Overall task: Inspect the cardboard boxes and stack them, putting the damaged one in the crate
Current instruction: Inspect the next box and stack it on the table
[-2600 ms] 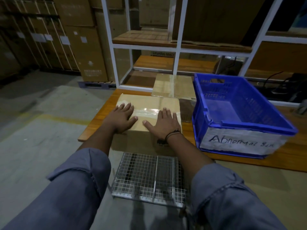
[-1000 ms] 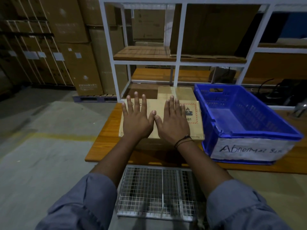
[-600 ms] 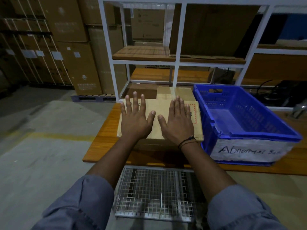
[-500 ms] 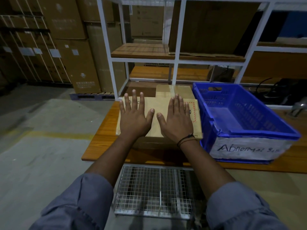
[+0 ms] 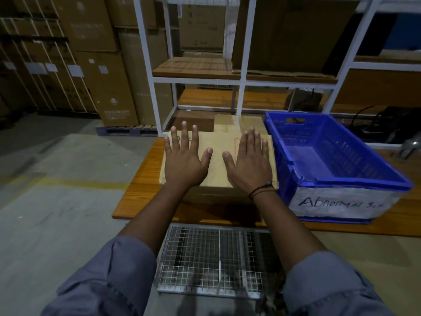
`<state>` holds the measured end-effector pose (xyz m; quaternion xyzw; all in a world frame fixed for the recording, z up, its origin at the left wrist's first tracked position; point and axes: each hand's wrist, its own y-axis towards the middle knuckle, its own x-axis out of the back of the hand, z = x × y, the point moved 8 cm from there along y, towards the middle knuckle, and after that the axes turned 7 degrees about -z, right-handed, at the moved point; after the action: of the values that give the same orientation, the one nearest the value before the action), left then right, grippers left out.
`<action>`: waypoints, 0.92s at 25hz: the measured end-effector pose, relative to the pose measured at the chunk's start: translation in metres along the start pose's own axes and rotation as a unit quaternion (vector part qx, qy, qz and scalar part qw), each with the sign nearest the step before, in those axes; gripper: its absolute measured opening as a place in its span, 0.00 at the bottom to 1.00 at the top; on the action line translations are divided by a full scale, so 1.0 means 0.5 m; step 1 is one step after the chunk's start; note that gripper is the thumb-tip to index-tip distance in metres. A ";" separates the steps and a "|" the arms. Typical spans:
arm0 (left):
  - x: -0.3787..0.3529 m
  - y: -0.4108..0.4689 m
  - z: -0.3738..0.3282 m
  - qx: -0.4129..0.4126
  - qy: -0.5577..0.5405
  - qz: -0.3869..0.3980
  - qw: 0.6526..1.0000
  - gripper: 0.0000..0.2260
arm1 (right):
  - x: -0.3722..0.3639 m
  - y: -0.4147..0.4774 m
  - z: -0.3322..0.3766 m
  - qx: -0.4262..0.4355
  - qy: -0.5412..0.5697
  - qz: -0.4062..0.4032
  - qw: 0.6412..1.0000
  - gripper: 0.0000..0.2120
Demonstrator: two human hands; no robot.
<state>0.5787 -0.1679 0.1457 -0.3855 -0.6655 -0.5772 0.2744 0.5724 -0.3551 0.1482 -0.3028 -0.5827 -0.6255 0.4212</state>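
A brown cardboard box (image 5: 216, 156) lies on the low wooden table (image 5: 136, 192), with a red-bordered label partly showing near its right side. My left hand (image 5: 184, 160) rests flat on the box's left half, fingers spread. My right hand (image 5: 250, 163) rests flat on its right half, covering most of the label. Behind it a second cardboard box (image 5: 237, 124) with clear tape lies against the shelf frame. The blue plastic crate (image 5: 341, 179), labelled "Abnormal", stands empty just right of the box.
A white metal shelving frame (image 5: 241, 80) with wooden boards rises behind the table. A wire mesh rack (image 5: 214, 258) sits on the floor below the table's front edge. Tall stacked cartons (image 5: 91, 65) on a pallet stand at the left, beside concrete floor.
The box's upward face changed from a taped one to a labelled one. My hands, side by side on it a second ago, have slid apart toward its left and right halves.
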 end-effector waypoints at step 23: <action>0.061 -0.093 0.075 0.225 -0.133 0.072 0.963 0.43 | 0.041 -0.071 -0.111 -0.187 0.155 0.048 0.969 0.41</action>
<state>0.5262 -0.1268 0.1378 -0.4343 -0.7788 -0.3352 0.3042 0.5378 -0.4147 0.1415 -0.3029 -0.3675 -0.7420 0.4719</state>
